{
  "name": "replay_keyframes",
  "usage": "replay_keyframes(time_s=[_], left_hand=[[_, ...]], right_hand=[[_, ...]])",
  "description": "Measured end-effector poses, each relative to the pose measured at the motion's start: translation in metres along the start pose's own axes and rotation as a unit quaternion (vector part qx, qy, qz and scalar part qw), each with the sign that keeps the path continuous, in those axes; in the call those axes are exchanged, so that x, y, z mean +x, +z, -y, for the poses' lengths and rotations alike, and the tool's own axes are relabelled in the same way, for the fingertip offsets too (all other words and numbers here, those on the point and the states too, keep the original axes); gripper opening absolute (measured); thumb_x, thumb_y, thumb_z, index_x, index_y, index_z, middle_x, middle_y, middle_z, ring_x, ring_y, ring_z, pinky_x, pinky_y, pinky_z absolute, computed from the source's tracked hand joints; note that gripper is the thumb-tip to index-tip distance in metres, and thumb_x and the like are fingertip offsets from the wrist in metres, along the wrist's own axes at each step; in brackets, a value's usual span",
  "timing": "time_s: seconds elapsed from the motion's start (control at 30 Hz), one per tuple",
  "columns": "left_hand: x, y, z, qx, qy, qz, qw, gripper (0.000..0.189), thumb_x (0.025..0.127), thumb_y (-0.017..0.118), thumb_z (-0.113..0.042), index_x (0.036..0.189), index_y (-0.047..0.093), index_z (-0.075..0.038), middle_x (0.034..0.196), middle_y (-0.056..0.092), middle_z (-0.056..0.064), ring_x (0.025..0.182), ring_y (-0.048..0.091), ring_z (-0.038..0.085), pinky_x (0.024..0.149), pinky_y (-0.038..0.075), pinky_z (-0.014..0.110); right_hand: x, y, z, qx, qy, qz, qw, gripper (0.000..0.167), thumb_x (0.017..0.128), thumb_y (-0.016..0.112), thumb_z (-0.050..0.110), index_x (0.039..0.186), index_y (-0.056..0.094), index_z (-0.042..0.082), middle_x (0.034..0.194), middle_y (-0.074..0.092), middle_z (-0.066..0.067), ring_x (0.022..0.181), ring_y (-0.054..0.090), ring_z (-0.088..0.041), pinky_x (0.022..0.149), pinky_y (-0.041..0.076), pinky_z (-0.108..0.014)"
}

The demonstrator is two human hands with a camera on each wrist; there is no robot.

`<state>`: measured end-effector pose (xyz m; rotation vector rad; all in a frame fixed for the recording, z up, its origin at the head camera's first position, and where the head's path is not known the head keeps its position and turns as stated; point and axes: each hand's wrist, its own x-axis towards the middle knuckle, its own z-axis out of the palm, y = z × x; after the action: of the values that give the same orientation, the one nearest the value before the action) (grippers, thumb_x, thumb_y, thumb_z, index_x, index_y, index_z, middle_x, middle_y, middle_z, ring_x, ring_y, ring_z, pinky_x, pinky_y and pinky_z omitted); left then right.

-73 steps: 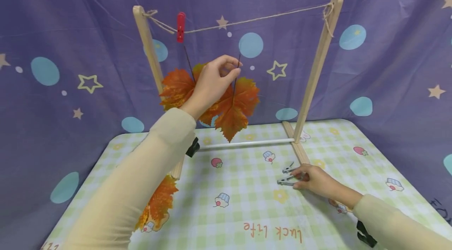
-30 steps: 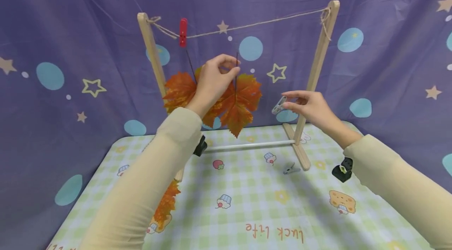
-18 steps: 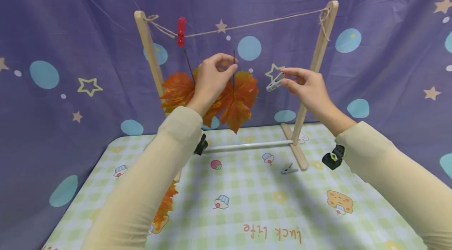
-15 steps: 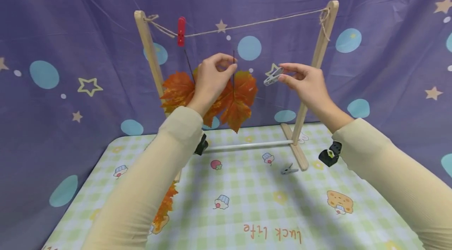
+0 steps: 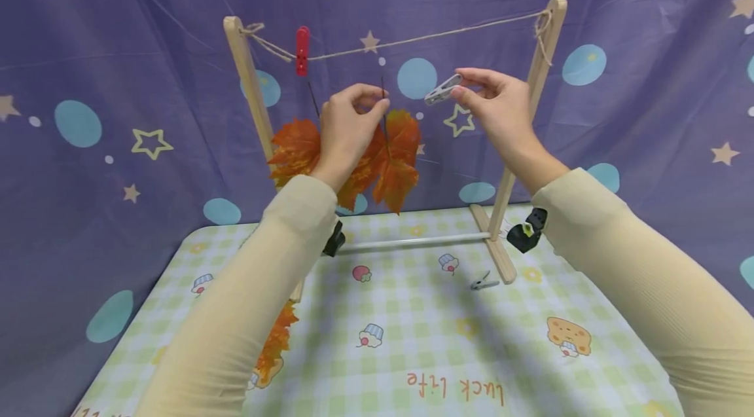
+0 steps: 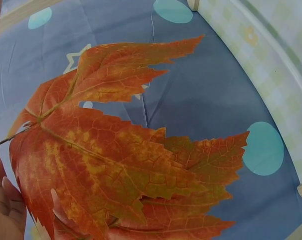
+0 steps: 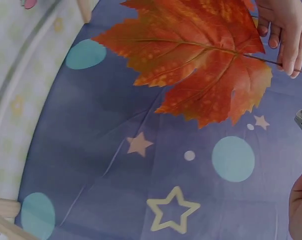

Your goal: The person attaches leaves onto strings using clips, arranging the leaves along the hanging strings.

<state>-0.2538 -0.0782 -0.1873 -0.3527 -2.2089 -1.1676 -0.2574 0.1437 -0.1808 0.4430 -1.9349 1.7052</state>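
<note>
My left hand [image 5: 353, 126] pinches the dark stem of an orange maple leaf [image 5: 398, 165], which hangs below the string [image 5: 427, 35]. The same leaf [image 6: 101, 165] fills much of the left wrist view, and in the right wrist view the leaf [image 7: 205, 55] is at the top. To its right, my right hand [image 5: 501, 106] pinches a grey clothespin [image 5: 443, 90] between thumb and fingertips, apart from both stem and string. A red clothespin [image 5: 302, 52] sits on the string at the left, with another maple leaf [image 5: 294, 148] hanging under it, partly behind my left hand.
A wooden frame [image 5: 533, 86] carries the string between two posts. On the checkered tablecloth [image 5: 424, 332], a second grey clothespin [image 5: 484, 283] lies near the frame's right foot. Another orange leaf [image 5: 277, 342] is partly covered by my left sleeve. A purple curtain [image 5: 147, 24] hangs behind.
My right hand has picked up one grey clothespin from the tablecloth, then risen and moved left toward the string. My left hand, still holding the stem, has shifted slightly up and left.
</note>
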Motion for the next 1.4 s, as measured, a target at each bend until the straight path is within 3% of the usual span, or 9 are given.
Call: replay_keyframes(time_s=[0.23,0.47,0.73,1.13,1.4], left_hand=[[0.002,0.000,-0.001,0.003,0.004,-0.003,1.0000,0.022,0.094,0.071,-0.030,0.111,0.075,-0.017,0.095,0.073,-0.002,0.078,0.062,0.010,0.070,0.046,0.025],[0.003,0.000,0.000,0.014,-0.002,-0.011,0.9998,0.021,0.093,0.072,-0.031,0.109,0.076,-0.019,0.093,0.074,-0.003,0.077,0.062,0.009,0.073,0.046,0.026],[0.004,0.000,0.002,0.020,-0.009,-0.014,0.9997,0.023,0.093,0.071,-0.032,0.110,0.076,-0.018,0.093,0.074,-0.003,0.077,0.062,0.009,0.072,0.045,0.026],[0.010,-0.005,0.001,0.040,-0.014,-0.023,0.9989,0.023,0.094,0.070,-0.034,0.111,0.076,-0.021,0.098,0.074,-0.004,0.083,0.064,0.008,0.075,0.046,0.026],[0.009,-0.005,0.002,0.046,-0.017,-0.011,0.9988,0.022,0.094,0.070,-0.034,0.111,0.076,-0.022,0.096,0.074,-0.004,0.082,0.063,0.010,0.076,0.046,0.027]], right_hand=[[0.010,0.012,0.011,-0.007,-0.015,-0.005,0.9998,0.034,0.086,0.078,0.018,0.117,0.073,0.004,0.097,0.069,0.003,0.064,0.050,-0.008,0.057,0.037,-0.020],[0.020,0.027,0.017,0.039,-0.028,-0.020,0.9986,0.028,0.086,0.077,0.008,0.112,0.073,-0.001,0.089,0.068,0.003,0.059,0.045,-0.006,0.054,0.035,-0.018],[0.025,0.042,0.024,0.060,-0.043,-0.027,0.9969,0.025,0.084,0.079,0.008,0.108,0.075,0.001,0.092,0.071,-0.001,0.061,0.048,-0.007,0.055,0.034,-0.018],[0.035,0.059,0.034,0.095,-0.054,-0.058,0.9923,0.026,0.081,0.080,0.009,0.105,0.075,-0.001,0.084,0.068,0.000,0.059,0.046,-0.009,0.056,0.035,-0.019],[0.044,0.070,0.048,0.071,-0.081,-0.047,0.9931,0.028,0.082,0.077,0.015,0.104,0.075,-0.002,0.087,0.069,0.000,0.059,0.045,-0.009,0.061,0.037,-0.022]])
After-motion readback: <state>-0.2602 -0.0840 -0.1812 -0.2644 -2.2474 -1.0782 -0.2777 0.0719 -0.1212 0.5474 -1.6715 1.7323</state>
